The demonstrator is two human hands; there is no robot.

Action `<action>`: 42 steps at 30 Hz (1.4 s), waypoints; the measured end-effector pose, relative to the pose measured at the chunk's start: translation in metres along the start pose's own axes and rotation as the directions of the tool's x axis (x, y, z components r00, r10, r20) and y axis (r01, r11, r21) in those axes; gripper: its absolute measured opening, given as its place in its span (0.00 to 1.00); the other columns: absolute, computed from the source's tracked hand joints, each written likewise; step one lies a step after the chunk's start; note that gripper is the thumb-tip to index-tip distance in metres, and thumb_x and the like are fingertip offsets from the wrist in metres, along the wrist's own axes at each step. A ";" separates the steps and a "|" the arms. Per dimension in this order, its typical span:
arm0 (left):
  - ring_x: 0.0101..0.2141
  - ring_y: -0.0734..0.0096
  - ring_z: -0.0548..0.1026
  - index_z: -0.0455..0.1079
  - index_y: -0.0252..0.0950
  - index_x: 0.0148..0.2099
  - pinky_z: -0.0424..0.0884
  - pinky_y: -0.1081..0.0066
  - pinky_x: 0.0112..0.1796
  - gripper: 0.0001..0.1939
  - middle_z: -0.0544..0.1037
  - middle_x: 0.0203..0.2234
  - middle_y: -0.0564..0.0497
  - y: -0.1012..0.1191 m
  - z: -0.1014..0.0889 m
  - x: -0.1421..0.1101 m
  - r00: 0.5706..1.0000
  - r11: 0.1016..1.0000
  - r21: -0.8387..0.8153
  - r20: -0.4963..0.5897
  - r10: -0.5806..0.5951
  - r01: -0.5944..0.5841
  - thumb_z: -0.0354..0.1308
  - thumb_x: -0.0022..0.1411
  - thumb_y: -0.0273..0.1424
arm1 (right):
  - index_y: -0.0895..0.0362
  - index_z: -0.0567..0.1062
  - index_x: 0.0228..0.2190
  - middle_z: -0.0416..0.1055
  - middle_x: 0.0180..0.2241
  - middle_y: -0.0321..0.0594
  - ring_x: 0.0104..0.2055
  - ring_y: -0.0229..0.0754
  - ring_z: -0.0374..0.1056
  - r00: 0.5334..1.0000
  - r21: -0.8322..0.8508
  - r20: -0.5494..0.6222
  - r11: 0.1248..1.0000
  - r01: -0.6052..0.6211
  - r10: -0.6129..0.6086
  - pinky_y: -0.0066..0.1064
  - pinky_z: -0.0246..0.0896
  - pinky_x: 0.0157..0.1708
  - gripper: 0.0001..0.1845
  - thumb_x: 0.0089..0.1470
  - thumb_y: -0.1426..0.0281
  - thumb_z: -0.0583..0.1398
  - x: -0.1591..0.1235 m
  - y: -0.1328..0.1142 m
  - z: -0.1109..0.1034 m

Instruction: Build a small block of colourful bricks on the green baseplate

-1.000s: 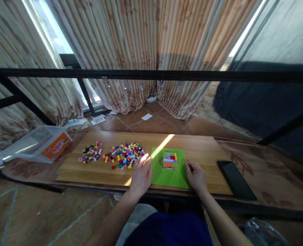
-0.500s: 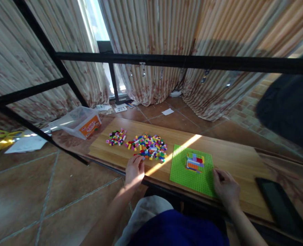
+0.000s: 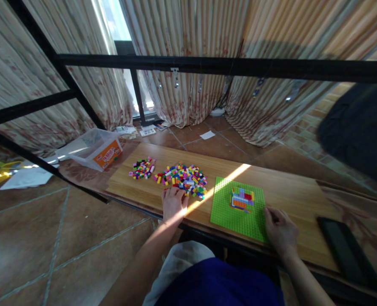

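My left hand reaches the near edge of a mixed pile of small colourful toy bricks. Its fingers are bent downward and a little apart, with the tips among the bricks; nothing held shows. My right hand rests by the right edge of a green baseplate. Those fingers are curled closed, and whatever may be inside them is hidden. On the baseplate sits a low brick build with a rectangular outline, in orange, white, red, purple and yellow.
A smaller brick heap lies left of the pile on the wooden board. Beyond the board's left end stands a clear plastic box with an orange label. A dark flat device lies at the right. A black metal frame crosses behind.
My left hand has moved slightly right and forward onto the pile's near edge, its fingers now spread more. My right hand stays beside the baseplate. The view has shifted slightly.
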State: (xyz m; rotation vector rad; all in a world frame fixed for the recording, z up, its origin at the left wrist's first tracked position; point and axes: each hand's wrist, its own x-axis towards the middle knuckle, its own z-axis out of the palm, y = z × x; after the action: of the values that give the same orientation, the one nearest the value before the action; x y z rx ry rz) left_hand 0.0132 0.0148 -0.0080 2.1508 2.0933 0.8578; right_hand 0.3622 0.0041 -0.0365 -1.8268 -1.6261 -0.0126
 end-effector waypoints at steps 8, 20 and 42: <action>0.40 0.61 0.70 0.72 0.38 0.34 0.60 0.58 0.48 0.07 0.74 0.35 0.46 0.000 0.001 0.000 0.999 0.994 -0.103 -0.004 0.034 -0.034 0.54 0.60 0.32 | 0.59 0.76 0.29 0.75 0.30 0.47 0.31 0.45 0.69 1.000 -0.008 -0.003 1.000 -0.012 0.012 0.34 0.61 0.32 0.22 0.56 0.56 0.51 0.001 -0.002 0.000; 0.24 0.82 0.68 0.70 0.33 0.34 0.67 0.76 0.29 0.13 0.76 0.30 0.51 0.034 -0.033 -0.010 0.740 -0.386 -0.737 0.649 -0.177 0.554 0.68 0.49 0.34 | 0.59 0.77 0.28 0.76 0.29 0.48 0.32 0.47 0.70 0.989 0.121 -0.005 0.982 -0.146 0.148 0.35 0.62 0.33 0.23 0.54 0.54 0.54 0.002 -0.005 -0.004; 0.24 0.80 0.65 0.71 0.32 0.32 0.62 0.77 0.30 0.13 0.70 0.24 0.52 0.056 -0.043 -0.049 0.659 -0.267 -0.612 0.739 0.141 0.744 0.61 0.57 0.38 | 0.54 0.76 0.32 0.70 0.26 0.36 0.28 0.38 0.69 0.824 0.776 0.548 0.455 -0.437 -0.145 0.31 0.67 0.30 0.08 0.53 0.63 0.61 -0.046 -0.188 -0.020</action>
State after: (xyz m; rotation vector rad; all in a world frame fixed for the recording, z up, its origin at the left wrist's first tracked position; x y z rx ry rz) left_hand 0.0497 -0.0518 0.0322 0.5282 0.7380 0.9339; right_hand 0.1952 -0.0479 0.0477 -1.1026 -1.3252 1.3468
